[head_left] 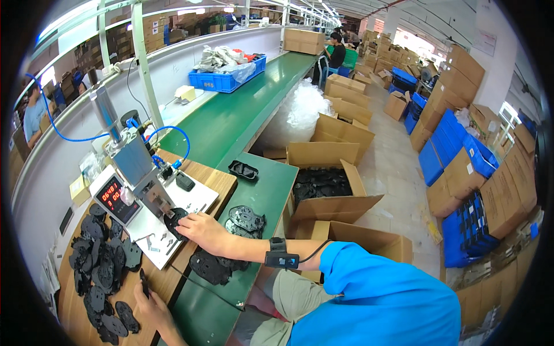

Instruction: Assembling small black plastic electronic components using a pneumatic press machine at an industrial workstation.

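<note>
My right hand point(203, 232) has its fingers closed on the edge of a black plastic part point(175, 222), set under the head of a pneumatic press point(149, 193). Low on the left, my left hand point(154, 309) pinches another black plastic piece point(143, 283), seen edge-on, above the wooden board point(151, 288). Left of that hand lies a heap of oval black plastic parts point(105, 262). A second pile of black parts point(214, 266) rests on the green surface below my right forearm, with shinier parts point(245, 219) beyond it.
The press has a red digital display point(116, 199) and blue air hoses point(187, 147). A black tray-like piece point(243, 170) sits on the green bench. Open cartons, one filled with black parts point(321, 183), stand to the right. A blue crate point(225, 81) is farther up the conveyor point(254, 109).
</note>
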A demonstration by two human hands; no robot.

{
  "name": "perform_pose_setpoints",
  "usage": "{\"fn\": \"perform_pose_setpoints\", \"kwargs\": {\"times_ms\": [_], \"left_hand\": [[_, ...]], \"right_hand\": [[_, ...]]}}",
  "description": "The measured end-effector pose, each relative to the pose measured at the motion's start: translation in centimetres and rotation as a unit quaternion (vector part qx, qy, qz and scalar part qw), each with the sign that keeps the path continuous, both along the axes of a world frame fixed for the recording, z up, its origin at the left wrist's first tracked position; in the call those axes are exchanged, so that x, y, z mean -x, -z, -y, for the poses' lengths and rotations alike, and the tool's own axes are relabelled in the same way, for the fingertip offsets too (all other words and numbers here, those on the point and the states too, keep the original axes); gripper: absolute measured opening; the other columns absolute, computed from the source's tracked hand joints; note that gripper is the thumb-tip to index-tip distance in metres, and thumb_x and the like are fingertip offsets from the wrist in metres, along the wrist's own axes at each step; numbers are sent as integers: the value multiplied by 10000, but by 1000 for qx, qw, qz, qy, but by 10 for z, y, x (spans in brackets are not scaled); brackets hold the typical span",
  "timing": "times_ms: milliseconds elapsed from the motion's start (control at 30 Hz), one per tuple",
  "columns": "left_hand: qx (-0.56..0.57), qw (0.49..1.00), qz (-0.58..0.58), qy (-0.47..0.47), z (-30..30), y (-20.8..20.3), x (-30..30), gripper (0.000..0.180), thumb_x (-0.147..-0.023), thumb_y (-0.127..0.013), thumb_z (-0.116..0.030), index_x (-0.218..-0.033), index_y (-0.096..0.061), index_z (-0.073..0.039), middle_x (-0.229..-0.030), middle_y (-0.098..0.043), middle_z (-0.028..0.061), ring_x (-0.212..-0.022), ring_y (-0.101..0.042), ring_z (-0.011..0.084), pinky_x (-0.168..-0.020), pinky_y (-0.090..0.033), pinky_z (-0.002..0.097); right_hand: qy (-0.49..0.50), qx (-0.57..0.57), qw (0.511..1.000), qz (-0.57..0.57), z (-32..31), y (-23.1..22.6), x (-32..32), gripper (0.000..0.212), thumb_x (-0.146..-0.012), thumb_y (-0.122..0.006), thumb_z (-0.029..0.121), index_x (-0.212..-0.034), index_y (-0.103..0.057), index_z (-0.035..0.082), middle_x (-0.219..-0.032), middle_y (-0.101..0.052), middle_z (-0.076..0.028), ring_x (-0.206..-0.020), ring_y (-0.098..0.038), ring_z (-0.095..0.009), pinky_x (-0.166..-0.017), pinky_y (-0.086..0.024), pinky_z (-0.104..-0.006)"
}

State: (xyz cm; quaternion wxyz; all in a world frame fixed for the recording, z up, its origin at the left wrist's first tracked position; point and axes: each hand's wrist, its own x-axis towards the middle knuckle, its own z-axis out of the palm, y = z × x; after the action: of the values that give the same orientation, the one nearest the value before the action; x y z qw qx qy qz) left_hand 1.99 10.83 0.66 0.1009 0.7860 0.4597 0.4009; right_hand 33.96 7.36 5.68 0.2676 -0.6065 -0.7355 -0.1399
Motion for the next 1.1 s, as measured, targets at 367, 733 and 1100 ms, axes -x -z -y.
{"fn": "perform_pose_setpoints", "kwargs": {"times_ms": [367, 733, 1100], "left_hand": [[-36, 996, -58, -52, -2, -5, -2, 359, -1038, -543, 33, -1390, -603, 70, -1269, -691, 256, -1138, -670, 433, -972, -521, 456], [-166, 986, -27, 13, 7, -22, -8, 363, -983, -639, 28, -1344, -661, 58, -1308, -722, 218, -1200, -686, 393, -1047, -528, 463], [-188, 970, -116, 97, 37, -58, -109, 536, -856, -675, 74, -1379, -648, -42, -1340, -700, 153, -1245, -653, 369, -1094, -526, 480]], "right_hand": [[2, -22, 1000, -16, -3, 4, 2, 271, -863, -654, 79, -1124, -728, 65, -1100, -678, -43, -1105, -665, -222, -974, -539, -365], [-16, -9, 999, -43, -4, 3, 14, 217, -849, -627, 120, -1048, -707, 85, -1023, -681, -65, -1032, -699, -260, -879, -581, -395], [-71, -32, 976, -201, 1, -13, -19, 337, -821, -618, -54, -1119, -732, 55, -1101, -690, -105, -1095, -642, -358, -952, -562, -446]]}}
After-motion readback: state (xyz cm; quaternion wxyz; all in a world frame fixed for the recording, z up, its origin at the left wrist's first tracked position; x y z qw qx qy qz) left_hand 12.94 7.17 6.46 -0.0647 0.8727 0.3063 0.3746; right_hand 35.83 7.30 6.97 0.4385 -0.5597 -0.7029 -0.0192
